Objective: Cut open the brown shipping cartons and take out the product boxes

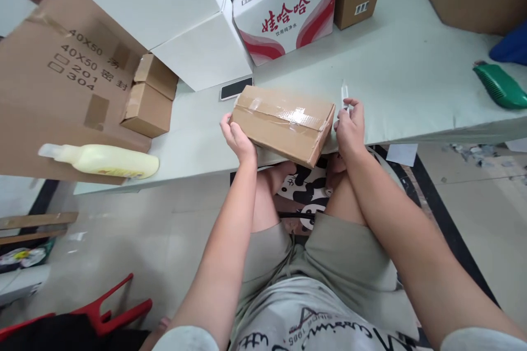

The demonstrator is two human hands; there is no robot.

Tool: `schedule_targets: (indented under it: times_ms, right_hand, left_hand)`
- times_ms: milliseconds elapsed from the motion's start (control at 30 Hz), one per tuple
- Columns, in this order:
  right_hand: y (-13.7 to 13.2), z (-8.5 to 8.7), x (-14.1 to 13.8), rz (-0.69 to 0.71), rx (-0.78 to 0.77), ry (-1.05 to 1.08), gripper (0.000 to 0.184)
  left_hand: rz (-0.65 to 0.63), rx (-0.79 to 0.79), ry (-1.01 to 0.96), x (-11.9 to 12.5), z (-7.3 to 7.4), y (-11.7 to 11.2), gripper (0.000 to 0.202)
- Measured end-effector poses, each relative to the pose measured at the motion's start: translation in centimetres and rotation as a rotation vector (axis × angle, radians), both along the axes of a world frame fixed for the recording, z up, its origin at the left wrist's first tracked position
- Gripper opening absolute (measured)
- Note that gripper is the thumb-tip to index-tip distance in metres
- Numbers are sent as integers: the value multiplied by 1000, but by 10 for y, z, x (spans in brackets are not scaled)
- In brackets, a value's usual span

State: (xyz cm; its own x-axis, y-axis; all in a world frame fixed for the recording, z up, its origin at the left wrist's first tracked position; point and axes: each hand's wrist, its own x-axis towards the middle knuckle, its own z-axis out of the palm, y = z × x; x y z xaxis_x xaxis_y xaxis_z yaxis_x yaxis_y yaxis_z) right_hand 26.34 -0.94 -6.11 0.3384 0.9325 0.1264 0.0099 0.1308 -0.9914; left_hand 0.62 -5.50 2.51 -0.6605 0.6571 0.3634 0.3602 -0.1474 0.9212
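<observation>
A brown cardboard box (284, 126), its top seam covered with shiny clear tape, rests tilted at the front edge of the table. My left hand (239, 137) grips its left end, thumb near the top edge and fingers round the side. Just off the box's right end, my right hand (351, 127) is closed on a slim pale utility knife (345, 93), which points away from me. The knife's lower part is hidden in my fingers. Behind the box's left corner lies a dark-screened phone (236, 89).
White boxes (206, 49) and a red-and-white printed carton (288, 22) line the back. Small brown boxes (150, 101), a large carton (94, 88) and a pale yellow pump bottle (115, 160) stand left. A green-handled brush-like object (500, 85) lies right. A red chair or stool (111, 307) is lower left.
</observation>
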Motion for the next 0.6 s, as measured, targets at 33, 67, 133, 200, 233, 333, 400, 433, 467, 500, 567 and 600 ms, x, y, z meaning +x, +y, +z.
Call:
schedule_targets:
  times_ms: [33, 67, 133, 200, 233, 333, 400, 433, 467, 500, 567, 600]
  right_hand:
    - [-2, 1, -2, -27, -12, -27, 35]
    - [-5, 2, -3, -56, -27, -24, 34]
    - [-11, 1, -4, -91, -50, -10, 31]
    - [-18, -3, -2, -107, -62, -13, 29]
    - [-21, -6, 1, -116, -61, -21, 29]
    - [-23, -19, 15, -164, -1, -46, 37]
    - [-18, -26, 29, -212, 52, -44, 46]
    - [-14, -28, 35, -237, 72, -36, 48]
    - [-10, -29, 41, -262, 87, -28, 49]
    - [-4, -28, 45, -286, 101, -18, 47]
    - [5, -26, 48, -329, 141, 10, 40]
    - [8, -23, 47, -348, 164, 26, 36]
  left_hand:
    - [-3, -1, 28, -1, 0, 0, 28]
    - [-7, -3, 50, -2, -1, 1, 28]
    - [-13, 2, 89, -4, -4, 2, 31]
    - [-22, 31, 135, -7, -7, 2, 34]
    - [-32, 44, 158, -9, -9, 2, 35]
    - [-76, 53, 200, -12, -14, 1, 37]
    - [-100, 44, 215, -13, -14, -2, 39]
    - [-106, 41, 221, -13, -14, -4, 40]
    - [-109, 34, 224, -12, -13, -8, 41]
    - [-109, 22, 227, -10, -11, -12, 42]
    - [-111, -19, 230, -5, -7, -25, 42]
    - [-113, -44, 234, -2, -4, -33, 41]
